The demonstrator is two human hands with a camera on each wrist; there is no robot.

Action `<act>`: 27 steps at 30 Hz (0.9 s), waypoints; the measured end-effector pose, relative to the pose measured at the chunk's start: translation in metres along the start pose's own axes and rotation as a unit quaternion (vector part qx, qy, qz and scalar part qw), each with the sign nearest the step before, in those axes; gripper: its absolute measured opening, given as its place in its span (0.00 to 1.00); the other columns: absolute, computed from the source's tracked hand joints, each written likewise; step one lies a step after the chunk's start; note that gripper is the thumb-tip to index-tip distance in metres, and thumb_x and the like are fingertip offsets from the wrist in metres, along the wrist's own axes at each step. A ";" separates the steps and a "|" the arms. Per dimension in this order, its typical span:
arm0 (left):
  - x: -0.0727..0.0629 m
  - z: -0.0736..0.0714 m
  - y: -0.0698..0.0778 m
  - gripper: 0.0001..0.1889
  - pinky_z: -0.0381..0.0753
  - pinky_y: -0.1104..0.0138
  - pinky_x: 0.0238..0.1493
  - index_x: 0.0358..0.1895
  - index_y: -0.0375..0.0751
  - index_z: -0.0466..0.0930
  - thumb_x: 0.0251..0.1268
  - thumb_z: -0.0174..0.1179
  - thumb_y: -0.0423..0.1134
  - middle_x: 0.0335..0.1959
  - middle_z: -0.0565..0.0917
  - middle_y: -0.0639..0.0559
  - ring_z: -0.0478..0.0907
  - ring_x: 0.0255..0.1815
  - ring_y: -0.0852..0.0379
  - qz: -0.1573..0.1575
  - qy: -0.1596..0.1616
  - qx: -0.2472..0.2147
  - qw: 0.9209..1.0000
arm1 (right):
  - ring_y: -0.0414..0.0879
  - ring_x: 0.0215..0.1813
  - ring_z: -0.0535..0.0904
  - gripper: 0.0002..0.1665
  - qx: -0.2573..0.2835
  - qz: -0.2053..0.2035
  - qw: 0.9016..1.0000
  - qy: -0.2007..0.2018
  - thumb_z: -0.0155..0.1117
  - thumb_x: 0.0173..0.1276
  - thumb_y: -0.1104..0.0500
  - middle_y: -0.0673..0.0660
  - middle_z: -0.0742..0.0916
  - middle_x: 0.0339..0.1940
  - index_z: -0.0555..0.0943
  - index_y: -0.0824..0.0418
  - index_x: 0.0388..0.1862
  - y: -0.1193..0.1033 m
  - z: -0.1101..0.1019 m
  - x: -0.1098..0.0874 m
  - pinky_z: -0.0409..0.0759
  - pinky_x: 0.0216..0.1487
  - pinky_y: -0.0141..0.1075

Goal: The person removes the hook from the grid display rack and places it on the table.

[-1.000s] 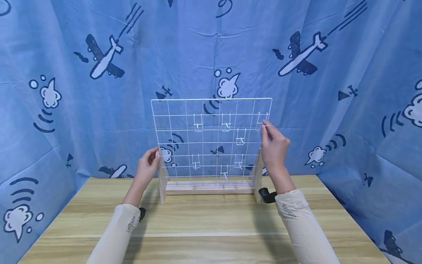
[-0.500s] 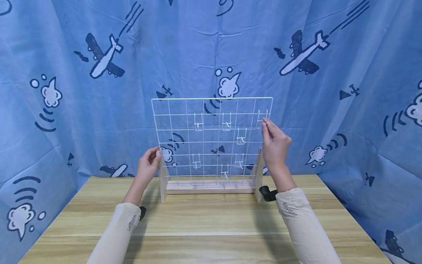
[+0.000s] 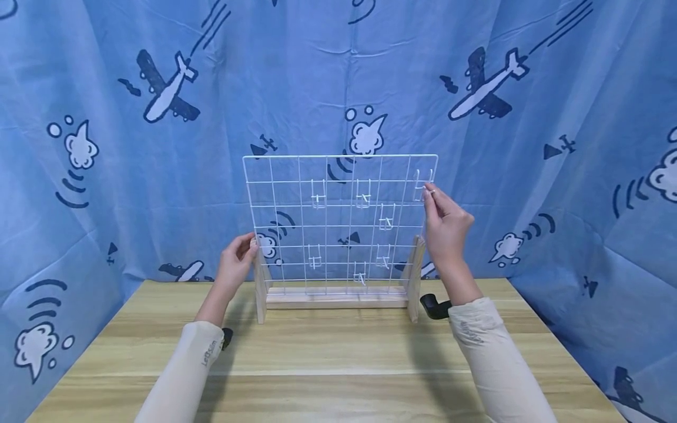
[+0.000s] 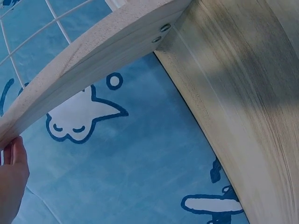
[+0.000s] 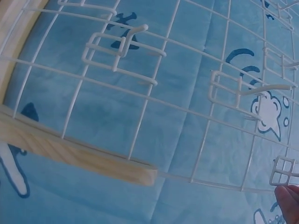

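A white wire grid panel [image 3: 326,225] stands upright in a wooden stand [image 3: 338,302]. My right hand [image 3: 448,226] pinches a white wire hook [image 5: 283,171] between thumb and fingers at the grid's upper right corner. In the head view this hook's two upper ends rise above the second horizontal wire. On the other side, my left hand [image 3: 236,261] holds the top of the stand's left wooden upright [image 3: 260,294]. The left wrist view shows those fingers [image 4: 19,151] against the upright's end.
Several more white hooks hang on the grid, among them one at upper left [image 3: 318,200], one at upper middle [image 3: 363,198] and one low down [image 3: 360,277]. The stand rests on a wood-grain table [image 3: 328,358]. A blue patterned curtain [image 3: 296,76] surrounds the table's back and sides.
My right hand has moved up and slightly right, raising the pinched hook against the grid. My left hand stays on the upright.
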State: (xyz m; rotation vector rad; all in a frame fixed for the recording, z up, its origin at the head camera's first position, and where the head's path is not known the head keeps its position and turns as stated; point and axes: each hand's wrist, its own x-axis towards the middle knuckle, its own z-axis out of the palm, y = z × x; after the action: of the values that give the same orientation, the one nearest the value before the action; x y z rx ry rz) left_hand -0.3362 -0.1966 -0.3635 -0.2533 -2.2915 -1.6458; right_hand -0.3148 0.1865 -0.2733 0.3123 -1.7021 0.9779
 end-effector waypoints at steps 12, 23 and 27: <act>-0.001 -0.006 -0.002 0.25 0.71 0.59 0.66 0.70 0.37 0.65 0.74 0.52 0.40 0.67 0.70 0.40 0.67 0.68 0.47 -0.021 -0.011 0.001 1.000 | 0.52 0.49 0.83 0.15 0.039 0.030 0.998 -0.029 0.60 0.71 0.63 0.60 0.85 0.50 0.82 0.66 0.53 -0.005 -0.016 -0.004 0.78 0.46 0.18; -0.001 -0.009 -0.001 0.25 0.70 0.58 0.66 0.69 0.37 0.66 0.73 0.53 0.42 0.66 0.72 0.39 0.68 0.67 0.47 -0.028 -0.011 0.000 1.000 | 0.43 0.47 0.84 0.13 0.021 0.029 0.999 -0.036 0.61 0.69 0.63 0.60 0.86 0.48 0.84 0.64 0.51 -0.005 -0.029 -0.008 0.77 0.41 0.15; -0.001 -0.009 -0.001 0.25 0.70 0.58 0.66 0.69 0.38 0.66 0.73 0.53 0.42 0.66 0.72 0.40 0.68 0.67 0.47 -0.034 -0.011 -0.001 0.999 | 0.27 0.46 0.80 0.13 0.016 0.019 0.999 -0.042 0.61 0.69 0.63 0.60 0.86 0.48 0.84 0.64 0.51 -0.004 -0.033 -0.013 0.76 0.40 0.14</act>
State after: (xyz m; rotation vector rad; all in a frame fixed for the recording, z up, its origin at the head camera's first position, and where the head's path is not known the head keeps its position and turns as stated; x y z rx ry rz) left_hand -0.3342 -0.2049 -0.3621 -0.1968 -2.3398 -1.6856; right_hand -0.2846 0.2047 -0.2812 0.3469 -1.7755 1.0332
